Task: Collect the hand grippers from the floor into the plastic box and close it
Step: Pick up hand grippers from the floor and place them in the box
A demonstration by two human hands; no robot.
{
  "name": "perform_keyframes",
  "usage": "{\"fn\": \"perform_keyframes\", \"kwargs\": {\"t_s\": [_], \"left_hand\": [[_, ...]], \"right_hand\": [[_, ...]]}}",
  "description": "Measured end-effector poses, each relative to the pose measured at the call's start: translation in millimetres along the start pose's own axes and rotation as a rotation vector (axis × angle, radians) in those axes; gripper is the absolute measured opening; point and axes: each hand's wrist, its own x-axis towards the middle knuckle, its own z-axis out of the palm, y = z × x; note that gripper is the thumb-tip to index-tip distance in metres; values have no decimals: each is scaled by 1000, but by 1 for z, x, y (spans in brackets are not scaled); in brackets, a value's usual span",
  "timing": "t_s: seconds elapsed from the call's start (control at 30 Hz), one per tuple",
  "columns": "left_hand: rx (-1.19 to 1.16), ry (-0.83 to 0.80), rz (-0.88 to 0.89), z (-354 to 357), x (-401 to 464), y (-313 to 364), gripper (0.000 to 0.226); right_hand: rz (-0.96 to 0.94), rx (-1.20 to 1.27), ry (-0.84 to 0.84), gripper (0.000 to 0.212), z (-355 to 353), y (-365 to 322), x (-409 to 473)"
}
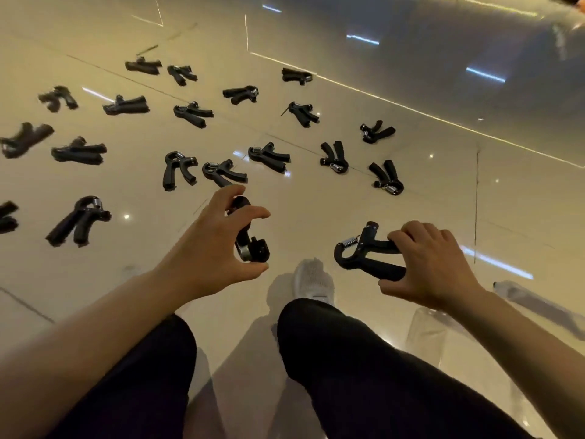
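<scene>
Several black hand grippers (pixel 177 169) lie scattered over the glossy beige floor ahead of me. My left hand (pixel 209 245) pinches one black hand gripper (pixel 248 239) between thumb and fingers, held upright above the floor. My right hand (pixel 433 264) grips a second hand gripper (pixel 361 251) by its two foam handles, spring end pointing left. The clear plastic box (pixel 427 331) is only partly visible at the lower right, under my right forearm.
My legs in dark trousers and a white-socked foot (pixel 313 280) fill the bottom centre. A clear lid-like piece (pixel 531 299) lies at the right edge. A dark reflective wall (pixel 411 58) runs across the top right.
</scene>
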Motion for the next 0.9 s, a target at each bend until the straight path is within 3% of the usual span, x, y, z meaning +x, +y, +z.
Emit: {"fn": "perform_keyframes", "kwargs": {"t_s": [0.2, 0.4, 0.9], "left_hand": [[75, 82, 72, -50, -55, 119, 74], [125, 120, 113, -37, -108, 222, 67], [183, 52, 79, 34, -125, 295, 64]], "right_hand": [[17, -44, 111, 71, -79, 37, -128], [63, -68, 176, 71, -108, 77, -230], [83, 160, -5, 67, -8, 157, -325]]}}
